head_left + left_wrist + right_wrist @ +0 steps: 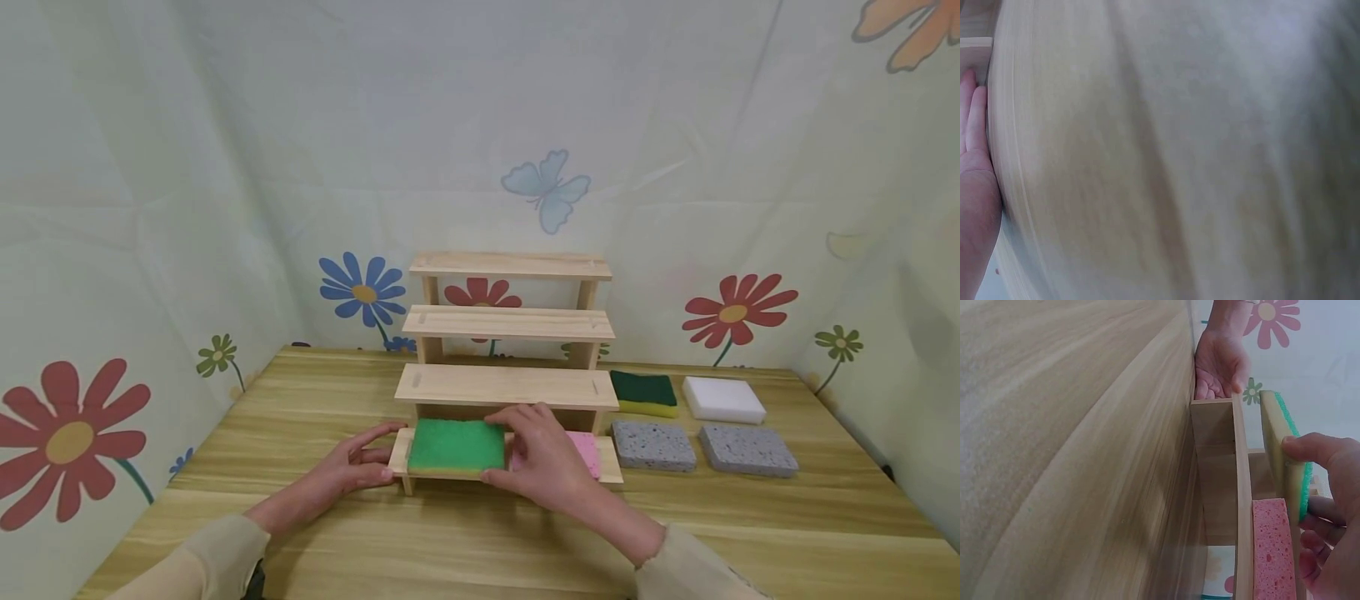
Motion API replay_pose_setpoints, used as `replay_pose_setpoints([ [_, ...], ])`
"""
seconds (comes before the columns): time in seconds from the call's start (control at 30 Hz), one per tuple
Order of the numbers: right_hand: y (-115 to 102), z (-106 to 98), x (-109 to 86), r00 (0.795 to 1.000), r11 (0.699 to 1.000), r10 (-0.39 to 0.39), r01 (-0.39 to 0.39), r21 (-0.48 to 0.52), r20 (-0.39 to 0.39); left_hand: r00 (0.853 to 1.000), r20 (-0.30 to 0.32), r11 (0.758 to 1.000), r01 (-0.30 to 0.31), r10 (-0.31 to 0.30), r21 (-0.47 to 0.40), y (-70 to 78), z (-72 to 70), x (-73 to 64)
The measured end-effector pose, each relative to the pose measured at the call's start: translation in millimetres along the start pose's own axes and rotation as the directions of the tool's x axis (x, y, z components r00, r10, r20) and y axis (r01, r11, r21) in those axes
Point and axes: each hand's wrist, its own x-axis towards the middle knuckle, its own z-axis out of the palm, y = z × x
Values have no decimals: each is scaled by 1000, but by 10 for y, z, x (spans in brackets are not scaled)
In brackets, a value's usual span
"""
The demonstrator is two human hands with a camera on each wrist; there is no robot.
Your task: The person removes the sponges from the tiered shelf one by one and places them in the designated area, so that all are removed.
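Flowered backdrop point(420, 125), right hand point(551, 460) pinching green sponge point(457, 446), left hand point(351, 467) touching wooden stand point(506, 385), fingers fairly straight

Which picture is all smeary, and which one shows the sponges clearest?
Left wrist view: smeary, the wood-grain tabletop badly blurred, the left hand clearer at the left edge; head view: clearest overall, green-topped scouring sponge visible under soft light; right wrist view: slightly soft, yet holes show in the pink sponge.
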Motion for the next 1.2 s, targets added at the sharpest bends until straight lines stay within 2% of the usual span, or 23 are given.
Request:
replay_pose_setpoints([
  [0.33, 27, -79, -67, 1000, 996, -18, 18, 88, 4, 1000, 1, 1000, 2, -2, -8, -5, -4, 18],
  [0.63, 105, -196, -146, 1000, 991, -8, 6, 132, 14, 1000, 12, 1000, -25, 25, -18, -9, -8, 25],
  [0.9, 225, -291, -238, 999, 982, -54, 53, 182, -3, 1000, 10, 1000, -15, 15, -8, -5, 0, 14],
  [1.03, 255, -368, -288, 999, 977, -47, 46, 209, 2, 1000, 7, 1000, -15, 15, -6, 1, 6, 13],
  [1.2, 302, -459, -359, 1000, 982, -21, 23, 190, -9, 1000, 4, 1000, -10, 10, -5, 2, 4, 11],
])
